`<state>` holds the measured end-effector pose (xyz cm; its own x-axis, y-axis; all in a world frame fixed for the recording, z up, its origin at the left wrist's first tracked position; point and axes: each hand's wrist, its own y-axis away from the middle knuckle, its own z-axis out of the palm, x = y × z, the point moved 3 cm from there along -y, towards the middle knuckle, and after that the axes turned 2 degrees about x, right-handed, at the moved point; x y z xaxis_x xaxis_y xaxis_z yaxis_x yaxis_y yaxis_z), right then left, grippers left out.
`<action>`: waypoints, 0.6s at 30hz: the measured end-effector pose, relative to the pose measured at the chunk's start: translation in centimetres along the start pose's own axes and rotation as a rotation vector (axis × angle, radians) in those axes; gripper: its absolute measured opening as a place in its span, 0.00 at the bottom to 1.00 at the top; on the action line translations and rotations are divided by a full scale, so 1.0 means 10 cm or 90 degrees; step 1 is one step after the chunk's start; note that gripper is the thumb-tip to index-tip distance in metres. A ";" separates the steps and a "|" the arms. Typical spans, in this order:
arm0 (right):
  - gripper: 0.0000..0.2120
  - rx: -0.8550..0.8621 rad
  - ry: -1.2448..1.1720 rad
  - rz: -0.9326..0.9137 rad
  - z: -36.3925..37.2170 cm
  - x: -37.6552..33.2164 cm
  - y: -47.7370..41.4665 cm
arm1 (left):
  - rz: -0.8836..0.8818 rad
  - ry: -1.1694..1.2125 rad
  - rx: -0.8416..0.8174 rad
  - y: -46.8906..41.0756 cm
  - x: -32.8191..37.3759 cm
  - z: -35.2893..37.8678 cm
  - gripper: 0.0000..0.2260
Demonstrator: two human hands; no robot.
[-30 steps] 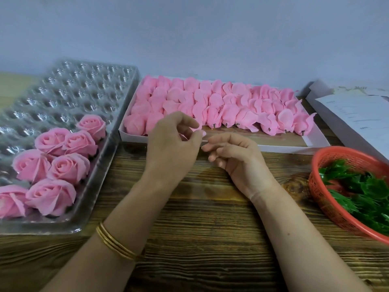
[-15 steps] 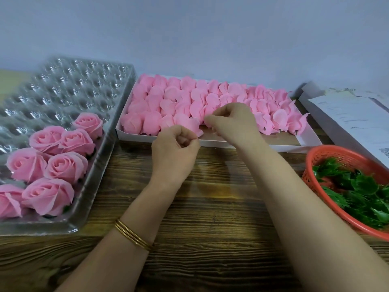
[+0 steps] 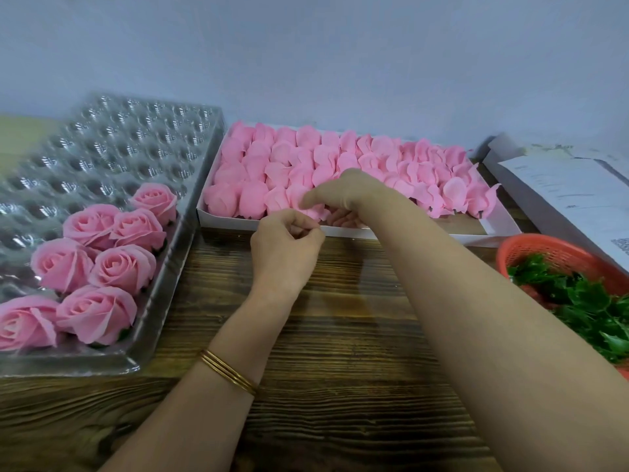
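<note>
1. The bud [image 3: 315,210] being taken sits in the front row of the white box [image 3: 231,221], near the middle. The right hand [image 3: 343,195] arches over it, thumb and fingers curled round its pink petals.
2. The left hand [image 3: 286,247] hovers just in front of the box wall with its fingers curled in and thumb against the fingertips. I cannot tell whether it pinches anything.
3. By my reckoning the work is at an early stage. Seven opened roses [image 3: 126,267] fill the near corner of the clear plastic tray [image 3: 102,141], and most of its cups are bare. The box is packed with buds in rows, save a strip along its front right.
4. Room to move: a stretch of wooden desk [image 3: 340,335] lies open between the tray on the left and the red basket [image 3: 531,240] of green leaves [image 3: 578,301] on the right. The box's low front wall is the edge to lift over. Papers [image 3: 571,192] lie beyond the basket, well clear of the tray.
</note>
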<state>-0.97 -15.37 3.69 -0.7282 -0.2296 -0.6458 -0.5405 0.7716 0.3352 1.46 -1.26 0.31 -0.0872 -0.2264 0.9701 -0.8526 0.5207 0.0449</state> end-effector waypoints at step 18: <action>0.08 0.097 -0.040 -0.030 0.18 -0.07 0.02 | 0.026 0.038 0.045 -0.02 -0.01 -0.07 0.09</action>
<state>0.21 -14.00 3.00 -0.6732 -0.2336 -0.7016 -0.4999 0.8429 0.1991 2.02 -0.79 0.42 -0.0934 -0.1565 0.9833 -0.8833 0.4687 -0.0093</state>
